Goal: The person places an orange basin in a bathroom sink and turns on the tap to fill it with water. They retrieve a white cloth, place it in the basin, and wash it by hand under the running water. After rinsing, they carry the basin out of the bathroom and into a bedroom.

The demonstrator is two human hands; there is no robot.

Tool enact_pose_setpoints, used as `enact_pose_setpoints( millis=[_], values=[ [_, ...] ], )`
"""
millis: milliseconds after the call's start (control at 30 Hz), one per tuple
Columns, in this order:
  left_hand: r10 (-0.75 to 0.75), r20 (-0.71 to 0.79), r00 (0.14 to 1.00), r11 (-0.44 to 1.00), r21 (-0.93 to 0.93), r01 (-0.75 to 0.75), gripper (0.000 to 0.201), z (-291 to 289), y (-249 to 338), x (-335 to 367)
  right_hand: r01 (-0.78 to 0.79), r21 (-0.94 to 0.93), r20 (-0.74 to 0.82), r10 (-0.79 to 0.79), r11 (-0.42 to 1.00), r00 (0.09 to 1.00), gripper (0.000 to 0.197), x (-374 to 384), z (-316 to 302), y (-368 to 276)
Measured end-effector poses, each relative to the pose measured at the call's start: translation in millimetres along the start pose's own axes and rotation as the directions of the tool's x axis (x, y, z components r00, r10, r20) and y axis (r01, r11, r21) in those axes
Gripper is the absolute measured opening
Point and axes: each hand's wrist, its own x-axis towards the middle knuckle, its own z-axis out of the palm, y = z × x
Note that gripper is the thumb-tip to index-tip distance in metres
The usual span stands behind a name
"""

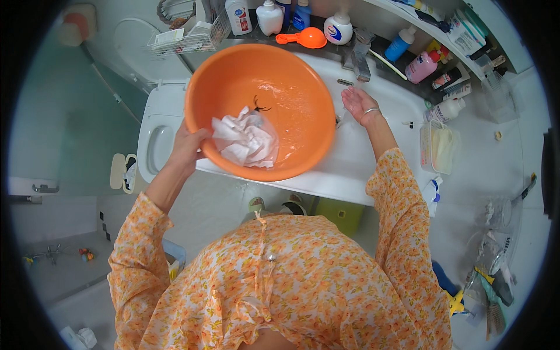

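A large orange basin (318,125) rests over the left part of the white sink (379,140), with some water glinting inside. A wet, crumpled whitish-pink cloth (248,140) lies in it against the left wall. My left hand (189,143) is closed on the basin's left rim, fingertips close to the cloth. Whether it also pinches the cloth is hard to make out. A small dark branching shape (260,106) shows above the cloth; its kind is unclear. My right hand (359,106), a bangle on its wrist, is held palm up with fingers spread, just below the metal tap (360,58), holding nothing.
Along the back ledge stand several bottles, a white pump bottle (338,29) and an orange scoop (303,38). A wire basket (189,38) and a white toilet (157,140) are at left. Right of the sink sit a pink bottle (422,67) and a plastic basket (437,151).
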Motion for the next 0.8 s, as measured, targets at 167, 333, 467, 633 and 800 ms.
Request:
enact_pose_setpoints(
  millis=[167, 333, 467, 633, 800],
  values=[
    [0.006, -0.084, 0.996, 0.999, -0.042, -0.010, 0.044, -35, -1, -27, -0.003, -0.023, -0.049, 0.002, 1.000, 0.999, 0.022, 1, 5, -2],
    [0.029, -0.072, 0.997, 0.989, -0.140, -0.038, 0.046, -49, -20, -31, 0.008, 0.051, -0.068, -0.004, 0.999, 0.998, 0.027, 14, -13, -1],
    [-0.021, -0.086, 0.996, 0.970, -0.242, 0.000, 0.048, -61, -48, -31, -0.007, 0.063, -0.088, 0.013, 0.998, 0.996, 0.033, 10, -10, -1],
    [-0.012, -0.114, 0.993, 0.950, -0.310, -0.024, 0.046, -67, -63, -21, -0.002, 0.040, -0.123, 0.006, 0.999, 0.992, 0.029, 5, -7, -4],
    [0.162, -0.190, 0.968, 0.918, -0.331, -0.218, 0.041, -80, -60, -14, -0.023, -0.061, -0.113, 0.016, 0.998, 0.993, 0.014, 5, -8, -5]
  ],
)
